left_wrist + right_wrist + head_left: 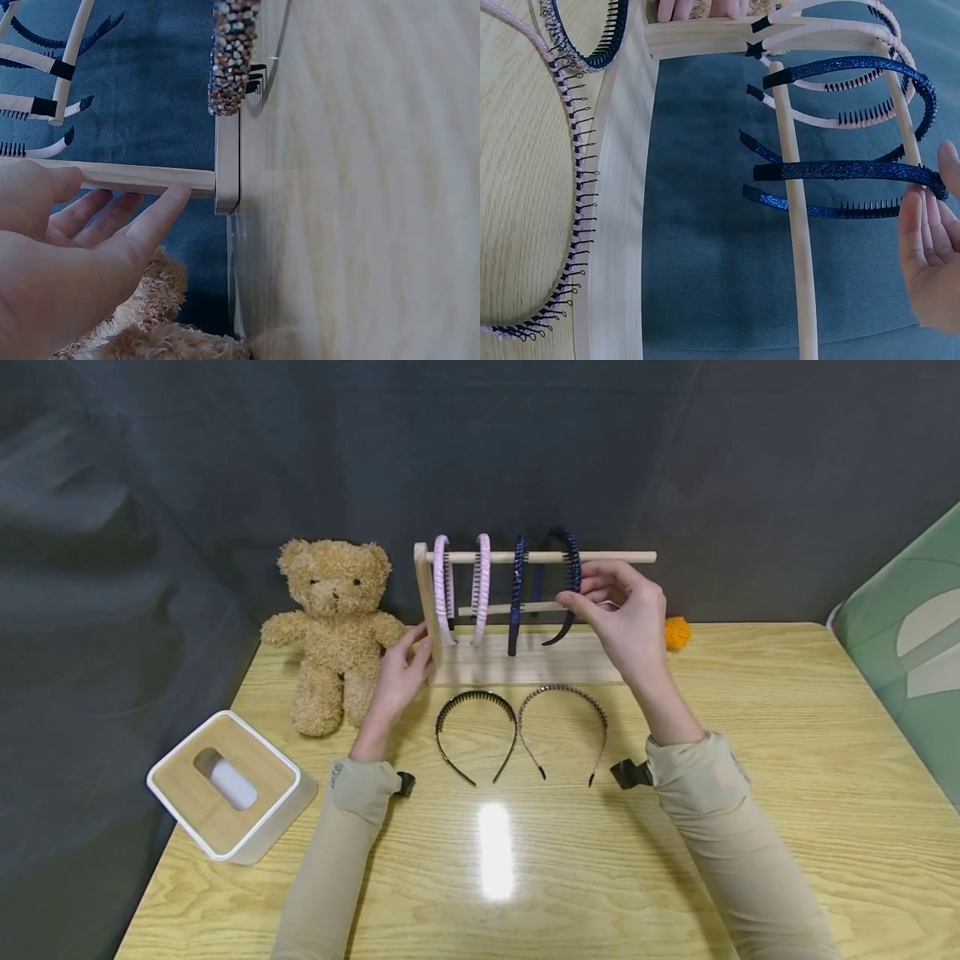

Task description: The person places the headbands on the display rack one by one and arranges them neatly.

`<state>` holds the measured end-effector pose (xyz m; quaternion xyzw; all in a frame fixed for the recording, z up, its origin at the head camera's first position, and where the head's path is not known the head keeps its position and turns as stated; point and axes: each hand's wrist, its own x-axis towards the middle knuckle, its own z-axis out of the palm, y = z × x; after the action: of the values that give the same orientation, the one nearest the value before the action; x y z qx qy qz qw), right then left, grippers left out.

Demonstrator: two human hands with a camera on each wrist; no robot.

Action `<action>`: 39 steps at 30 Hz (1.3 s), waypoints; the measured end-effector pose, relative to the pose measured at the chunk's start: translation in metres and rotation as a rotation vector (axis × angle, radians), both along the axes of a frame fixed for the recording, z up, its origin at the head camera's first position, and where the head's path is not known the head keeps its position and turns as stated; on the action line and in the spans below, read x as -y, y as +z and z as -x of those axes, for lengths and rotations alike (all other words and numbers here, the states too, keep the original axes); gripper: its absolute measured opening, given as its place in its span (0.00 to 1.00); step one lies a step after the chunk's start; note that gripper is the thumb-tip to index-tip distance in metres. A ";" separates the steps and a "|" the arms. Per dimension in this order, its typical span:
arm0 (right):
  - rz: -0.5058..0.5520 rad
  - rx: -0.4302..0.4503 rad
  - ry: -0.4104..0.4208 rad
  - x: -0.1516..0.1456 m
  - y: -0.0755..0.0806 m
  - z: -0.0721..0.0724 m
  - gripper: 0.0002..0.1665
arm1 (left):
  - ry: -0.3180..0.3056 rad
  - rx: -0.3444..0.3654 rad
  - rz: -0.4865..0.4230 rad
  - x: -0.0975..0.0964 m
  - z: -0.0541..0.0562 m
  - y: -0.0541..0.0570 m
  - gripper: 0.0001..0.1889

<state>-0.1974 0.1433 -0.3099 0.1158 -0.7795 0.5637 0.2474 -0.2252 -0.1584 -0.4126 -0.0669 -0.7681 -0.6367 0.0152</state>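
Note:
A wooden headband stand [480,672] has one upright post at its left end and two horizontal rods. Two pink headbands [483,581] hang over the rods near the post, and a dark blue headband [517,585] hangs to their right. Farther along, my right hand [628,620] pinches a second dark blue headband [574,564] between thumb and fingers; its band loops around both rods. My left hand [401,675] holds the stand's upright post [142,177] at its lower part, thumb on one side and fingertips against the other.
On the table before the stand lie a black toothed headband [476,695] and a beaded pinkish headband [562,688]. A teddy bear [335,618] sits left of the stand. Nearer stands a white tissue box [277,827] with a wooden lid. An orange pompom [677,632] is right of the stand.

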 end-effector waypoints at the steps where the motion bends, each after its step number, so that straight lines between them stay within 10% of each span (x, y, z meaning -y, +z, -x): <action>1: 0.000 0.000 0.001 0.000 0.000 -0.001 0.20 | 0.000 0.000 -0.001 0.000 0.000 0.000 0.24; 26: 0.012 0.009 0.062 -0.018 -0.012 -0.026 0.13 | -0.005 -0.003 0.003 0.001 0.000 0.000 0.24; 39: -0.325 0.223 0.078 -0.048 -0.050 -0.026 0.17 | 0.000 -0.011 0.012 0.001 0.000 0.000 0.24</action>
<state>-0.1715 0.1914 -0.3603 0.1211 -0.8778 0.4488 0.1154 -0.2254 -0.1592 -0.4131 -0.0703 -0.7718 -0.6317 0.0191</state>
